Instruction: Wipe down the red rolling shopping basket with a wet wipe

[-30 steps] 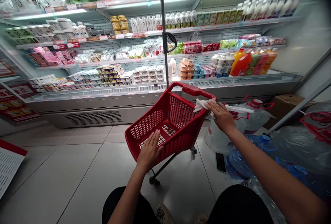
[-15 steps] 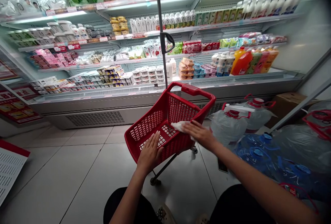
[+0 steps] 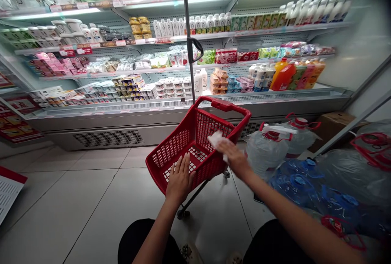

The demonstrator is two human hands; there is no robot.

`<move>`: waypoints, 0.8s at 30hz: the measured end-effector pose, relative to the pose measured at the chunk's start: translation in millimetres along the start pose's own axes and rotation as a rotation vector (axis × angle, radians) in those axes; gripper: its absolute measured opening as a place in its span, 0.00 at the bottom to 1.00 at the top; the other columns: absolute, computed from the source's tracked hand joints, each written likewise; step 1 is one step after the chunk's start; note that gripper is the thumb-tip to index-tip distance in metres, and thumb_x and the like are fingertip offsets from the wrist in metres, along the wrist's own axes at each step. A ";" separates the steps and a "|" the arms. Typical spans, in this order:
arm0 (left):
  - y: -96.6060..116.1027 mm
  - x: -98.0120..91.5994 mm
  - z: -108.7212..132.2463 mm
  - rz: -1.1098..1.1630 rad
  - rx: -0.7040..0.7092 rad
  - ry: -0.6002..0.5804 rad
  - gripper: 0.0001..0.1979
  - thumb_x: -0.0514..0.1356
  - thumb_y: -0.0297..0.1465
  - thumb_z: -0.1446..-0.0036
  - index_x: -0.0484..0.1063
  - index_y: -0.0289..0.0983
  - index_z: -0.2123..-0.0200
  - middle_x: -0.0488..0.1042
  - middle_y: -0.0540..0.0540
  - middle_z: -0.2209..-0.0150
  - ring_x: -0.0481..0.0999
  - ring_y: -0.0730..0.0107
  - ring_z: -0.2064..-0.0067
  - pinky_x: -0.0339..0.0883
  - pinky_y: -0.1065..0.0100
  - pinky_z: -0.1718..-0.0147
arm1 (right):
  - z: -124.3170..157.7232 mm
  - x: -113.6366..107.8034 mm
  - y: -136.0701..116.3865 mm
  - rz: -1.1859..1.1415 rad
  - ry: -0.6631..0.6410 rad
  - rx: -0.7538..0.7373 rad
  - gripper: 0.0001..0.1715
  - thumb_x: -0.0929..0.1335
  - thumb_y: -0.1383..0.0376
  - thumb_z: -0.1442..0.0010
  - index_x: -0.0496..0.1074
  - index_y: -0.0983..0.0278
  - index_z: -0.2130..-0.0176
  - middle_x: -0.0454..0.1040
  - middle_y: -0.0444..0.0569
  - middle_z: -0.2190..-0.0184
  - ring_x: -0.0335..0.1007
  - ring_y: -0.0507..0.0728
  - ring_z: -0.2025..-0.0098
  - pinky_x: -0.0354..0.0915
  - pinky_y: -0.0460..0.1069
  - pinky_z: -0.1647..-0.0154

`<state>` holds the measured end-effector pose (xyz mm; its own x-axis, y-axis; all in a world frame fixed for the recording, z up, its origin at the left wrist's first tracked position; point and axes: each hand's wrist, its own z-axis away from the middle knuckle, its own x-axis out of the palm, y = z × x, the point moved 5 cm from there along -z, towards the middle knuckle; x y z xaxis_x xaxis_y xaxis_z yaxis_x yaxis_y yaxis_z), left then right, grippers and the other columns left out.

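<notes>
A red plastic shopping cart (image 3: 165,154) with latticed walls stands on the tiled floor before me, its handle at the far right side. My left hand (image 3: 179,176) lies flat with fingers stretched on the cart's near rim. A crumpled white cloth or tissue (image 3: 215,138) is in my right hand (image 3: 230,155), at the right end of the near rim. That hand is slightly blurred, its fingers laid over the white cloth. The inside of the cart shows only its grid floor.
Behind the cart runs a refrigerated display case (image 3: 106,132) stocked with dairy and drinks. A glass door's frame and handle (image 3: 197,49) rise behind the cart. Large water jugs (image 3: 265,150) and blue bottles (image 3: 301,182) crowd the right. A cardboard box (image 3: 331,127) sits behind them.
My right hand has moved slightly up and along the rim toward the handle with the white cloth. My left hand stays on the rim. The view has shifted a little.
</notes>
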<state>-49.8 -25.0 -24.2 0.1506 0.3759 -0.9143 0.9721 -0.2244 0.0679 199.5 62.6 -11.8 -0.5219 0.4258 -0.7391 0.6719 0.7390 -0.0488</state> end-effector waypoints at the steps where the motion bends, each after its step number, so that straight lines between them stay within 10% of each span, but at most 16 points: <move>1: 1.6 0.5 -0.8 -0.003 -0.012 0.010 0.36 0.43 0.43 0.25 0.26 0.43 0.24 0.54 0.42 0.25 0.55 0.53 0.26 0.57 0.46 0.32 | 3.4 10.3 -26.4 -0.042 -0.023 -0.047 0.47 0.60 0.79 0.40 0.54 0.60 0.26 0.65 0.50 0.31 0.58 0.59 0.28 0.58 0.62 0.27; 5: 4.8 1.2 -1.3 -0.001 -0.042 0.012 0.37 0.43 0.44 0.26 0.25 0.43 0.24 0.52 0.41 0.25 0.55 0.52 0.26 0.57 0.45 0.32 | 5.5 20.7 -64.9 -0.098 -0.106 -0.204 0.48 0.60 0.80 0.38 0.48 0.57 0.24 0.63 0.46 0.30 0.57 0.56 0.28 0.58 0.60 0.27; 11: 4.5 -3.5 2.9 -0.001 -0.070 0.008 0.37 0.43 0.45 0.26 0.23 0.43 0.24 0.52 0.42 0.25 0.55 0.51 0.26 0.58 0.44 0.33 | -18.4 -29.7 69.6 0.140 -0.064 -0.043 0.44 0.59 0.80 0.37 0.56 0.58 0.27 0.64 0.49 0.31 0.62 0.59 0.30 0.54 0.64 0.26; 14: 8.4 -4.3 2.6 -0.009 -0.074 0.023 0.37 0.43 0.44 0.26 0.24 0.43 0.24 0.52 0.42 0.25 0.55 0.50 0.26 0.56 0.42 0.32 | -22.3 -34.6 98.0 0.168 -0.041 0.068 0.44 0.59 0.79 0.39 0.59 0.60 0.28 0.64 0.50 0.30 0.60 0.60 0.29 0.55 0.65 0.26; 21: 27.6 2.7 -9.8 -0.021 -0.152 0.071 0.38 0.46 0.40 0.26 0.24 0.43 0.24 0.45 0.38 0.23 0.47 0.47 0.24 0.44 0.34 0.30 | -6.6 29.5 -44.4 -0.110 -0.062 -0.063 0.45 0.60 0.79 0.39 0.55 0.62 0.26 0.65 0.51 0.31 0.57 0.58 0.28 0.59 0.62 0.27; 24: 26.3 1.3 -11.6 0.084 -0.115 0.029 0.45 0.51 0.44 0.29 0.22 0.41 0.24 0.37 0.35 0.23 0.43 0.45 0.23 0.47 0.36 0.30 | -4.7 32.4 -66.9 -0.165 -0.120 -0.196 0.46 0.60 0.79 0.38 0.52 0.59 0.25 0.65 0.48 0.30 0.57 0.55 0.28 0.57 0.60 0.26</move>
<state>-21.9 -20.0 -19.0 0.2355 0.3866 -0.8916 0.9699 -0.1522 0.1902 135.2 29.4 -29.3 -0.5420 0.2347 -0.8070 0.4624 0.8851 -0.0531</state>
